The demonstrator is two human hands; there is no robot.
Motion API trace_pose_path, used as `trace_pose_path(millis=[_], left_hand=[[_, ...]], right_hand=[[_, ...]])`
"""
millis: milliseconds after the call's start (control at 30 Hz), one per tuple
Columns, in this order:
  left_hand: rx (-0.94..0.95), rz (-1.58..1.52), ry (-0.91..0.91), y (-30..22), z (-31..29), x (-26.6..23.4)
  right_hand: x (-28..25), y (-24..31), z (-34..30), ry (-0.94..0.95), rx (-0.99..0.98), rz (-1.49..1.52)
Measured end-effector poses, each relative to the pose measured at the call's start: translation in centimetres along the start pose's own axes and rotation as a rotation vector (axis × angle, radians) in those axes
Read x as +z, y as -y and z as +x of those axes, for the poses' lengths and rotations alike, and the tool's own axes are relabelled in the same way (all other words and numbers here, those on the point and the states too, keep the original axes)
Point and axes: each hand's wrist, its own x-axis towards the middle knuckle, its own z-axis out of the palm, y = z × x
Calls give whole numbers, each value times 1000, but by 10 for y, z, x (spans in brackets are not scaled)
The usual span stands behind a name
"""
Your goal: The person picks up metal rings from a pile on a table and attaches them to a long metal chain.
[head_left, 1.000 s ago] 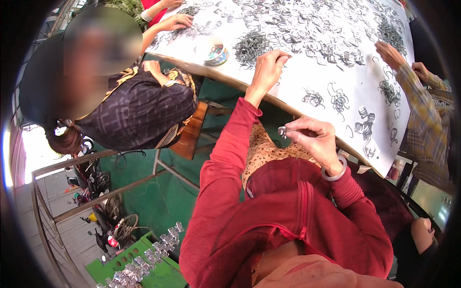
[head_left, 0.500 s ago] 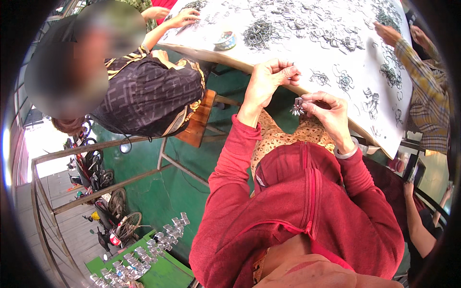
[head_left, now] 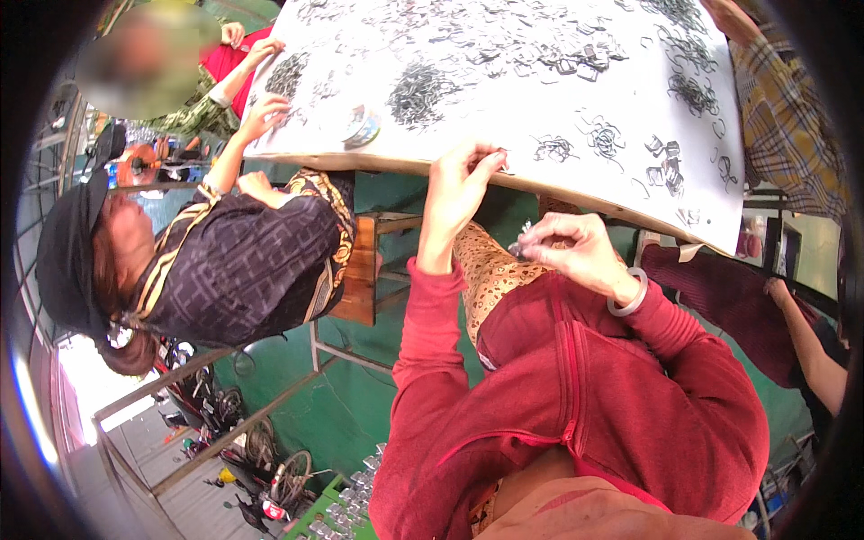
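Observation:
My left hand (head_left: 461, 200) is at the near edge of the white-covered table (head_left: 508, 121), thumb and forefinger pinched. Something small and pale shows at its fingertips, too small to name. Lower and to the right, over my lap, my right hand (head_left: 576, 247) is closed on a cluster of small silvery metal pieces (head_left: 517, 247), mostly covered by the fingers. On the table beyond my hands lie small heaps of thin dark curved pieces (head_left: 603, 137) and a group of dark buckle-like pieces (head_left: 666, 164).
A larger dark heap (head_left: 423, 94) and a round tub (head_left: 362, 126) stand farther left. A co-worker in a dark patterned shirt (head_left: 238, 256) sits left on a wooden stool (head_left: 362, 270); a plaid sleeve (head_left: 783, 117) is at right. Silvery parts (head_left: 346, 513) lie on a green surface below.
The view has shifted, with the table now farther left. My right hand has moved lower, away from the table edge, and its metal cluster is more hidden. The left hand keeps its pinch.

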Motion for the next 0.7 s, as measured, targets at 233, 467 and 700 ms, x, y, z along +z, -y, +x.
trace_pose_path(millis=[233, 467, 700], left_hand=[[319, 429, 171, 48, 81, 83], [421, 582, 89, 40, 90, 100], [424, 1061, -119, 70, 110, -20]], right_hand=[[-5, 8, 4, 149, -151, -161], [-12, -1, 14, 230, -235, -58], [-21, -10, 21, 315, -167, -56]])
